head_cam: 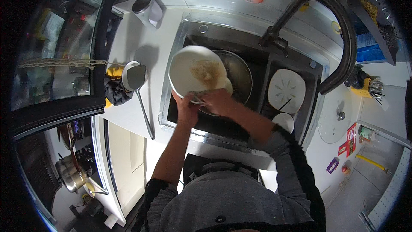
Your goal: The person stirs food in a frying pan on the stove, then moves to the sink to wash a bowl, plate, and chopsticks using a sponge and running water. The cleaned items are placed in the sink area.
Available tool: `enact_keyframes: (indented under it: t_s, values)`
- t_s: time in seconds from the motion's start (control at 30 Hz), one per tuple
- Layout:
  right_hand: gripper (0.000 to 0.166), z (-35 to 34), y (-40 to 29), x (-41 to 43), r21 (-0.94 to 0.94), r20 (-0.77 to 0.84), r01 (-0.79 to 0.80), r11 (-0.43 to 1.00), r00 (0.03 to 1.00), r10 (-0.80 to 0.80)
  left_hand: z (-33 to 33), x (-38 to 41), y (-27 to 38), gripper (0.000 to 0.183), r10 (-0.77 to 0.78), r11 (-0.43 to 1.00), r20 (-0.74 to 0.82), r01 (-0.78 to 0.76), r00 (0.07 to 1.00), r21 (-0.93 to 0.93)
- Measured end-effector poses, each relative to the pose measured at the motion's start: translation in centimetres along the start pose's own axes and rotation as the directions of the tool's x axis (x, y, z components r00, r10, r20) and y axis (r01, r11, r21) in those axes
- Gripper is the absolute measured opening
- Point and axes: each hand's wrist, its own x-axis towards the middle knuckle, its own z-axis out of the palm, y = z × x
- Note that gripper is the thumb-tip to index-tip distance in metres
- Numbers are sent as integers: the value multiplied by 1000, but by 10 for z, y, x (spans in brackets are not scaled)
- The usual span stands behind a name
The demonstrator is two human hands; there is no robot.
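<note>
A white bowl (183, 71) is tilted over the left basin of the dark sink, with a brownish patch on its inner wall. My left hand (188, 108) grips its near rim. At the same rim, beside the left fingers, is my right hand (219, 101); its fingers are bent and slightly blurred, and what they hold cannot be made out. Beneath the bowl sits a round metal pan (239, 74), partly covered by the bowl and my right hand. Part of another white dish (229, 87) shows between the bowl and the pan.
The right basin holds a white patterned plate (286, 87) and a small white bowl (283, 122). A black faucet (347, 35) arches over the sink's right side. On the left counter lies a spatula (141, 103) across a white bowl (127, 77). A glass lid (333, 119) lies right.
</note>
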Motion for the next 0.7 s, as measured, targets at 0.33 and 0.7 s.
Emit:
enact_keyframes:
  t_s: [0.33, 0.7]
  values:
    - [45, -23, 20, 7, 57, 284, 14, 998, 958, -29, -8, 0, 23, 73, -91, 981, 14, 87, 996, 173]
    - [48, 21, 17, 64, -375, -207, -41, 926, 978, -41, 0, -19, 23, 82, -188, 945, 33, 172, 982, 279]
